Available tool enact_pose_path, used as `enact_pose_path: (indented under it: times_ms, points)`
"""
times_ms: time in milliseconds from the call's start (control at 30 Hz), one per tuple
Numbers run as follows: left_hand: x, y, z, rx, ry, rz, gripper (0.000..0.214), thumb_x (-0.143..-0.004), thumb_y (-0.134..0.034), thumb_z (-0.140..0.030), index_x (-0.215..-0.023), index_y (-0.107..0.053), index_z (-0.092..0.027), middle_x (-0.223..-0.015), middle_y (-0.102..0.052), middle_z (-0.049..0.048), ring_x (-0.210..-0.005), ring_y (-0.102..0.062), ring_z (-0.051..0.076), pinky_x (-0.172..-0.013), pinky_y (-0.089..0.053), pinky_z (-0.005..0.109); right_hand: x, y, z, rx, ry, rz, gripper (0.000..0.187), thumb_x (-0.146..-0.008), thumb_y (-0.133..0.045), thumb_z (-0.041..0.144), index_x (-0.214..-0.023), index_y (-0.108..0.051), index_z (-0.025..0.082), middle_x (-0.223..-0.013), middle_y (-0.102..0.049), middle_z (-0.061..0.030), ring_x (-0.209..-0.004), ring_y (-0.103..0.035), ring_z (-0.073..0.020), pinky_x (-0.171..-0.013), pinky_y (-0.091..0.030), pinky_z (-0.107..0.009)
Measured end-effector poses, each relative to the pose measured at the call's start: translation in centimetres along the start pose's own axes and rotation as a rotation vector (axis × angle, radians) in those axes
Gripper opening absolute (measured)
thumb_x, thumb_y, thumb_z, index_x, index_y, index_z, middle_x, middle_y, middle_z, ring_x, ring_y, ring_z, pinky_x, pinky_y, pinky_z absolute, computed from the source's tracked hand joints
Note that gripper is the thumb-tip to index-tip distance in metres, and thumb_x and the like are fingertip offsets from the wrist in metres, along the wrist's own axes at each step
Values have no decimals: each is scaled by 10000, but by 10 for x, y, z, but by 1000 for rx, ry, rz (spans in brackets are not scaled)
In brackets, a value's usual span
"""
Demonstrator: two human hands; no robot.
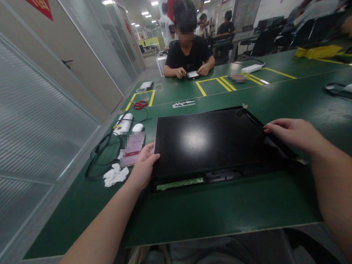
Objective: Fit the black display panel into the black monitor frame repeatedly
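Note:
A black flat screen panel (209,141) lies on the green table (209,209), sitting in a black frame with a green circuit strip (180,183) showing along its near edge. My left hand (143,167) grips the panel's left edge, thumb on top and fingers curled under. My right hand (293,132) rests at the panel's right edge with fingers stretched out flat, fingertips touching the rim.
Left of the panel lie a phone (132,148), a crumpled white tissue (115,175), a black cable (100,156), a white mouse (138,127) and red scissors (140,105). A person in black (188,55) works across the table. Yellow tape marks squares further back.

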State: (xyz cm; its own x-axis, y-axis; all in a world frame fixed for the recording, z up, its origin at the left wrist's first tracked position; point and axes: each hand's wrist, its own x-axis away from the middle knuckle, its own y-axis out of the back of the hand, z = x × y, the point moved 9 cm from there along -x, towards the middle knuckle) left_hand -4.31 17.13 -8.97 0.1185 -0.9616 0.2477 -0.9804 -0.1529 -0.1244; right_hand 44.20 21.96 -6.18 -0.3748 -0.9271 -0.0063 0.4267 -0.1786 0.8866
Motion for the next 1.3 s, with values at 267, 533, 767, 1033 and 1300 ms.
enact_pose_path:
  times_ms: [267,533,767,1033,1300]
  points:
    - [1,0,1,-17,11,2,592,-635,-697,-173,-1205,-540,-190,-900,-748,41,-852,-728,272,-757,-579,385,1,0,1,-40,1,-3,338,-760,-534,494,-856,-754,256,-929,-776,-47,-946,-661,-281,-850,-464,-407]
    - [1,-2,0,-10,-2,10,580,-627,-695,-170,-1183,-533,-192,-890,-754,34,-843,-736,269,-767,-586,393,1,-2,0,-48,-14,8,359,-767,-532,490,-899,-757,244,-940,-777,-47,-960,-662,-271,-874,-453,-401]
    - [1,-3,-1,-7,-18,21,588,-630,-708,-181,-1190,-530,-180,-925,-760,48,-886,-737,280,-785,-588,399,1,-1,1,-53,9,-17,342,-751,-536,499,-856,-754,257,-898,-780,-51,-929,-670,-292,-848,-466,-429]
    - [-1,-2,2,13,-24,27,600,-641,-714,-178,-1212,-529,-186,-1026,-756,72,-979,-722,289,-827,-585,403,-1,-4,-3,-71,-3,16,328,-764,-560,490,-895,-751,258,-909,-774,-36,-962,-667,-273,-893,-456,-414]
    - [1,-2,1,12,-16,14,590,-637,-712,-177,-1200,-538,-197,-954,-758,50,-941,-730,292,-789,-593,400,5,-2,-1,-110,-61,17,380,-801,-528,492,-953,-762,233,-964,-778,-52,-925,-652,-255,-860,-455,-398]
